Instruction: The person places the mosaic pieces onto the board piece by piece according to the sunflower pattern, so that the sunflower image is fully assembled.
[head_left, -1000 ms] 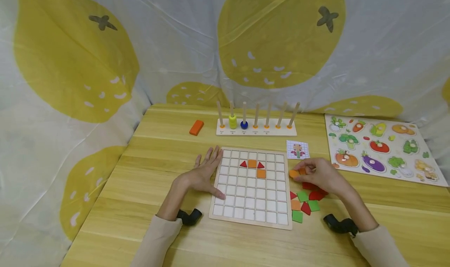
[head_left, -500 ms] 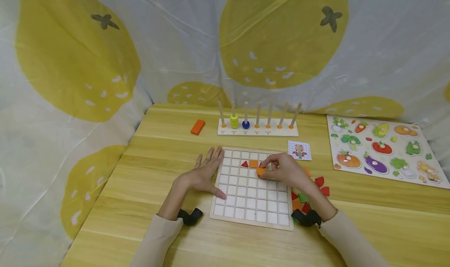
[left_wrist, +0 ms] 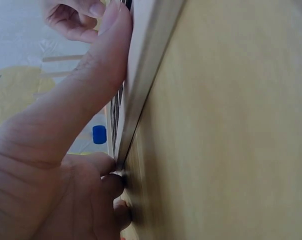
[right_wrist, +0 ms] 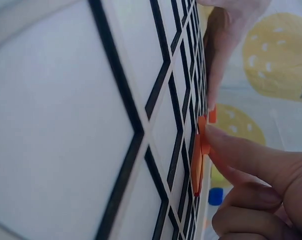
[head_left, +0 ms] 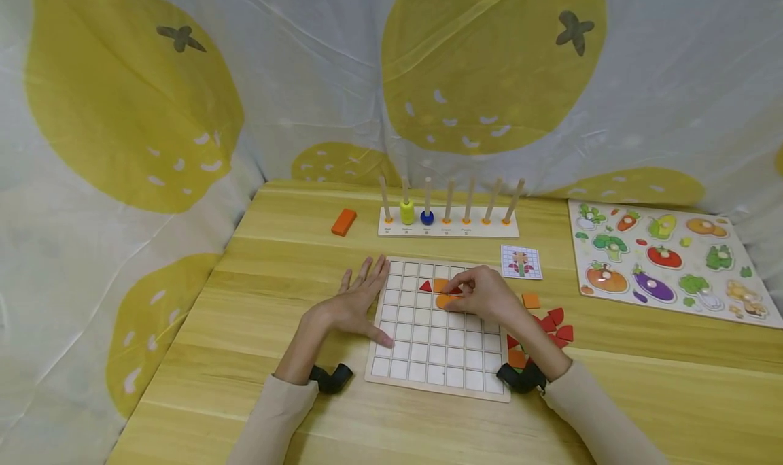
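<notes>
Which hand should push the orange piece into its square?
The right hand, most likely: its fingertips already pinch the orange piece over the grid board. The left hand lies flat, steadying the board's left edge.

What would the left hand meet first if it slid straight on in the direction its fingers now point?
Probably the peg rack. The left hand lies flat at the grid board's left edge, its fingers aimed away and slightly right over bare table. Depth is uncertain.

Wooden table [head_left: 293, 261] bears grid board [head_left: 428, 363], peg rack [head_left: 449, 228], vegetable puzzle [head_left: 667, 261].
</notes>
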`<state>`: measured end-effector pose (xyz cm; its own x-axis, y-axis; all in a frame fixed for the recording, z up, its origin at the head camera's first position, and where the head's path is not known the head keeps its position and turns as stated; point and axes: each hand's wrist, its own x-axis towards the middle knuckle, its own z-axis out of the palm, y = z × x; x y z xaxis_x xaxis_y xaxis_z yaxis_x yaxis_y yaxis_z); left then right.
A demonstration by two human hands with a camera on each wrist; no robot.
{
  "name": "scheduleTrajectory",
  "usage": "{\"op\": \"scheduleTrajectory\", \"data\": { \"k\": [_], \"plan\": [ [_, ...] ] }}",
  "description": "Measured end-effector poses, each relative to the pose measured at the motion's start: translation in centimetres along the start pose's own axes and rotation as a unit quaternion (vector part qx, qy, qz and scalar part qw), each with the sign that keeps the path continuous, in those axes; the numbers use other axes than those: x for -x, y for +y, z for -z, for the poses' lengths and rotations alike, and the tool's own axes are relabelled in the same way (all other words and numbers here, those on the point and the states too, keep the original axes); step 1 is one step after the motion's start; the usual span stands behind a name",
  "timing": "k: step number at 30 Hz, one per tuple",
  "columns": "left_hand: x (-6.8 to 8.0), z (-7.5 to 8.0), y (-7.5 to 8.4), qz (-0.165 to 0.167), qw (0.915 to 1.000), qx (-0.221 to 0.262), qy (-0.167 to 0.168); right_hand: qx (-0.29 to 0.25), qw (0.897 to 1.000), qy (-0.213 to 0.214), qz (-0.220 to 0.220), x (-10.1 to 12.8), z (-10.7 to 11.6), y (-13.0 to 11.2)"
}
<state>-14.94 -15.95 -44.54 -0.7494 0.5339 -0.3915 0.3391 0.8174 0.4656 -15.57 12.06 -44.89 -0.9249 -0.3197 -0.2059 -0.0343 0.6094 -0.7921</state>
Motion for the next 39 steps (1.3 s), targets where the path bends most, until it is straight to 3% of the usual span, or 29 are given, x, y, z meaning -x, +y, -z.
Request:
{"op": "scheduleTrajectory", "data": {
  "k": [24,31,39],
  "plan": [
    [0.1,-0.1,-0.2,-0.005,1.0000,-0.001,0.003,-0.003,1.000,-0.009,-0.006,0.0,-0.1,-0.2],
    [0.1,-0.2,-0.1,-0.008,1.0000,0.000,0.006,-0.022,1.000,-0.003,0.010,1.8,1.9,1.4],
    [0.1,-0.2,-0.2,-0.003,1.0000,-0.003,0.005,0.026,0.999,0.023,0.003,4.4,5.4,4.8]
  ]
}}
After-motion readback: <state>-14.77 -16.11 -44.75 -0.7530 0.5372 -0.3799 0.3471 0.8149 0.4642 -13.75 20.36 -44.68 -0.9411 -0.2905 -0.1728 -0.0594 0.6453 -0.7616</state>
